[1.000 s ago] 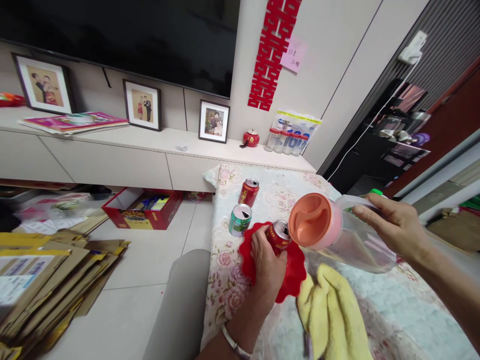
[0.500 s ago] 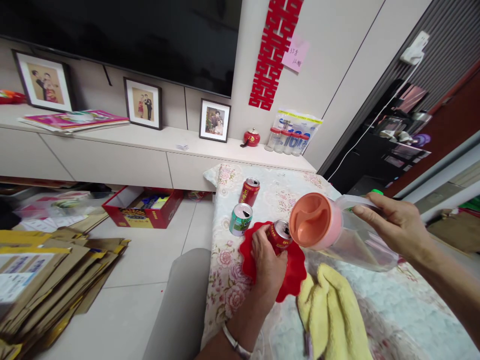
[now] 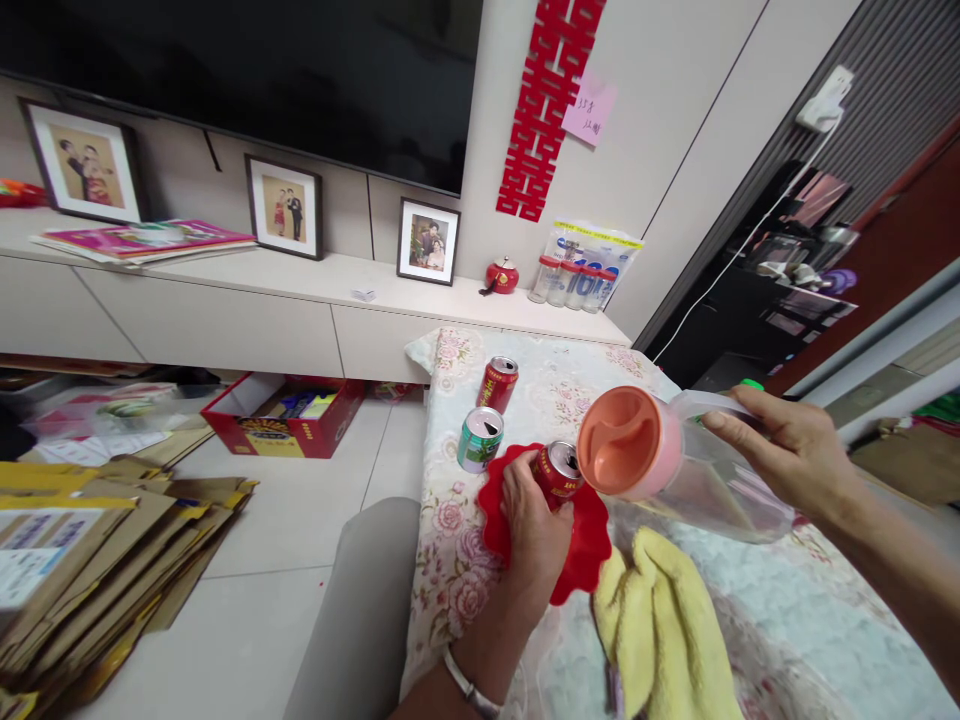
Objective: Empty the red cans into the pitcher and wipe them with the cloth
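Observation:
My left hand [image 3: 534, 510] is wrapped round a red drink can [image 3: 557, 472], which stands opened on a red scalloped plate [image 3: 589, 548]. My right hand [image 3: 787, 450] grips the handle of a clear plastic pitcher [image 3: 712, 480] with a pink and orange lid [image 3: 621, 443]. The pitcher is tipped to the left, its lid right beside the can's opening. Whether liquid is flowing out I cannot tell. Left of the plate stand a green and white can [image 3: 480, 440] and another red can [image 3: 499, 386], both opened.
A yellow cloth [image 3: 664, 630] lies on the floral tablecloth [image 3: 454, 590] near me. Behind the table runs a white cabinet [image 3: 360, 318] with photo frames, a red pot [image 3: 501, 276] and glass jars [image 3: 571, 284]. Flattened cardboard [image 3: 142, 560] and a red box [image 3: 300, 440] are on the floor.
Almost nothing differs; both hands, the can and the tipped pitcher hold their places, with only a tiny shift of the whole view.

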`<state>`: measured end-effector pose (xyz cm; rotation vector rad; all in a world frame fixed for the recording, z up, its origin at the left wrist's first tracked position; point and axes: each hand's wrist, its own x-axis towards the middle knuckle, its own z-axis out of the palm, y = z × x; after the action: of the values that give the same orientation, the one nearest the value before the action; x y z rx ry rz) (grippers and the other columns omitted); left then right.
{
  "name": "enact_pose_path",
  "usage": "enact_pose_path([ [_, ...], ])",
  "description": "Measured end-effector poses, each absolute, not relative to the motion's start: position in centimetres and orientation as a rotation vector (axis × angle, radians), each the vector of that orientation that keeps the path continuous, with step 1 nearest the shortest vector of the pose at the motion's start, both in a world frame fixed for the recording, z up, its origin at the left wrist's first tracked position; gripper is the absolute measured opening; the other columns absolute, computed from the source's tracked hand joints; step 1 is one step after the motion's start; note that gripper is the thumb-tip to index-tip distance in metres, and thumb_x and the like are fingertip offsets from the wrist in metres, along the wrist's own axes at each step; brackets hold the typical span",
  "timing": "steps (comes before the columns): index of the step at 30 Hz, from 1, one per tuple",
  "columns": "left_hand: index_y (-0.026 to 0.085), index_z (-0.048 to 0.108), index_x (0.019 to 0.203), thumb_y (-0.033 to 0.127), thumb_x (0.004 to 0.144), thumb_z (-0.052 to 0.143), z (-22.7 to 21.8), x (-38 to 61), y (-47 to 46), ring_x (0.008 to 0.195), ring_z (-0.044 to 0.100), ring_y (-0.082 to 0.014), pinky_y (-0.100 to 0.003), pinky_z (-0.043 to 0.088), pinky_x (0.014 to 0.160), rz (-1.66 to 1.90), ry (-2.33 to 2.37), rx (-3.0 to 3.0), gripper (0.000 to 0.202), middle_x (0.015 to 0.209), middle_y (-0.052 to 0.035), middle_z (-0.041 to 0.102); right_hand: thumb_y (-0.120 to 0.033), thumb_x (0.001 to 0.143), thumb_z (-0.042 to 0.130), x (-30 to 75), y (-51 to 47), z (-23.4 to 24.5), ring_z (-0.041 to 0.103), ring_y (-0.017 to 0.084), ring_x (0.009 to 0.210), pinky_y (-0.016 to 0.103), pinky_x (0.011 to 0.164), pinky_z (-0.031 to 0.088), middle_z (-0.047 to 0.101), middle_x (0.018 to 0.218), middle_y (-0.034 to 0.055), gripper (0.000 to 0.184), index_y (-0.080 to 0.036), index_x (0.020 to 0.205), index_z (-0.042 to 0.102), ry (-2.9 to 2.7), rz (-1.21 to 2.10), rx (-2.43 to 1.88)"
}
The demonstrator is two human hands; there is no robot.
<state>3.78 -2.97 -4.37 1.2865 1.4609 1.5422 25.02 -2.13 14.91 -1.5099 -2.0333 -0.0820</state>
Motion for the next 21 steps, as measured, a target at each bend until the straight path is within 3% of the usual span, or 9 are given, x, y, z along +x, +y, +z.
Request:
enact_pose_path([
  [21, 0.024, 0.051, 0.121, -0.011, 0.064, 0.071, -4.47, 3.83, -2.94, 0.121, 0.061, -0.0316, -0.051, 0.050, 0.106, 1.542, 1.462, 1.279, 0.070, 0.121, -0.0085, 0.063, -0.072, 0.091, 0.059, 24.78, -2.04, 15.12, 0.036, 0.015, 0.052, 0.031, 0.045, 0.029, 0.035, 0.056, -0.0024, 0.056, -0.027, 0.063, 0.042, -2.049, -0.091, -1.512],
])
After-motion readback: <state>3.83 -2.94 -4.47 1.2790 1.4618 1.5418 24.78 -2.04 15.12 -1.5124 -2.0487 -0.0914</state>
